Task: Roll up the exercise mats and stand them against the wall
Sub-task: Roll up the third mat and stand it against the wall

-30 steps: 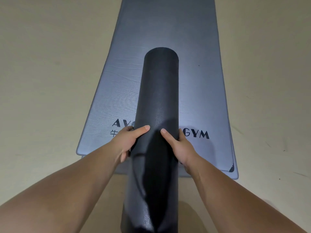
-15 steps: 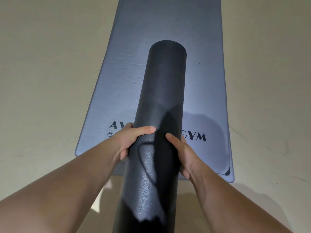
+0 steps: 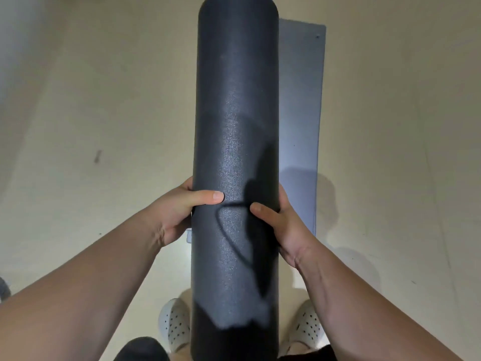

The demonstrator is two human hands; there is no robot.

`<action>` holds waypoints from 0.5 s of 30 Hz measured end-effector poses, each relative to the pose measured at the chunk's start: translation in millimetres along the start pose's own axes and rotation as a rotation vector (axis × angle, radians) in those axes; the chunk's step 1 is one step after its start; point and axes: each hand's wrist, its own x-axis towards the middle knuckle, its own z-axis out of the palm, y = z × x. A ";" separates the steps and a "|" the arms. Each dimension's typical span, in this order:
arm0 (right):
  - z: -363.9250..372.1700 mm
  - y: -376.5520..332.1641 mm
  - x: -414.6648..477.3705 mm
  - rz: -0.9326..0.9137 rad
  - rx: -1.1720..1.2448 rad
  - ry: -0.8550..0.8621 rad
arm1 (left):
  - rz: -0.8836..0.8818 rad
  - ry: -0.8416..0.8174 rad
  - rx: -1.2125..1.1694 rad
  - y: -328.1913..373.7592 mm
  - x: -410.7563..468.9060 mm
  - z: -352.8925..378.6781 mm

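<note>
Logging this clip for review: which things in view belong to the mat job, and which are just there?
Part of the job:
- rolled mat, gripped by left hand and right hand
- flat mat, not yet rolled up

Just there:
- white shoes
- floor

No lettering readable anywhere, rolled dark mat (image 3: 235,152) plain and unmarked, flat grey mat (image 3: 299,113) behind it showing no print, no labels, no numbers

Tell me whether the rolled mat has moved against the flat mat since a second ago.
Yes. The rolled mat now covers the flat mat's left side rather than its middle.
</note>
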 end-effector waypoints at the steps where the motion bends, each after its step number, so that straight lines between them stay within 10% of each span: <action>1: 20.3 -33.1 -23.9 -0.027 -0.018 -0.014 | 0.019 0.008 -0.038 27.1 -33.7 1.4; 15: 159.3 -307.2 -189.2 -0.343 -0.199 0.030 | 0.301 -0.077 -0.099 268.5 -264.8 4.8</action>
